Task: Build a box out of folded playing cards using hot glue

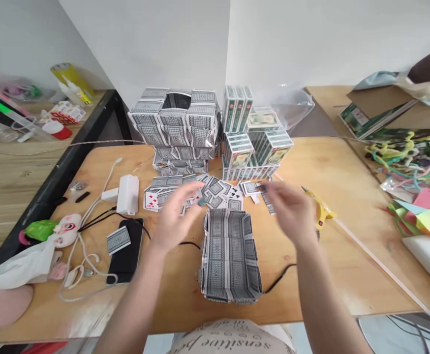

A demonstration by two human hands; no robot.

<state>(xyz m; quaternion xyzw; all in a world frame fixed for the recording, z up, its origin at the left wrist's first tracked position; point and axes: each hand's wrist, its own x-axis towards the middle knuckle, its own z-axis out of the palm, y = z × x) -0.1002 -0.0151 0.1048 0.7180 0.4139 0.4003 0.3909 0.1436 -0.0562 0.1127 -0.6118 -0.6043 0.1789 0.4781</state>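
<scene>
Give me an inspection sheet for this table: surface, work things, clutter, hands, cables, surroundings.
Surface: light brown wooden table.
Job's things: card tray in front, opening upward; loose cards beyond it, some face up; card tower at the back.
Clutter: phone, single card partly on it; yellow glue gun at right.
Hands: left hand, fingers apart; right hand blurred, grip unclear; both near the loose cards.
Cables: white cables at left; black cable right of the card tray.
Surroundings: pale wall behind; cardboard box on the right-hand side table.

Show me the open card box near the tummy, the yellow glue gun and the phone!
Card box [230, 255]: head view, on its inside.
Glue gun [322, 214]: head view, on its yellow body.
Phone [126, 264]: head view, on its black face.
</scene>
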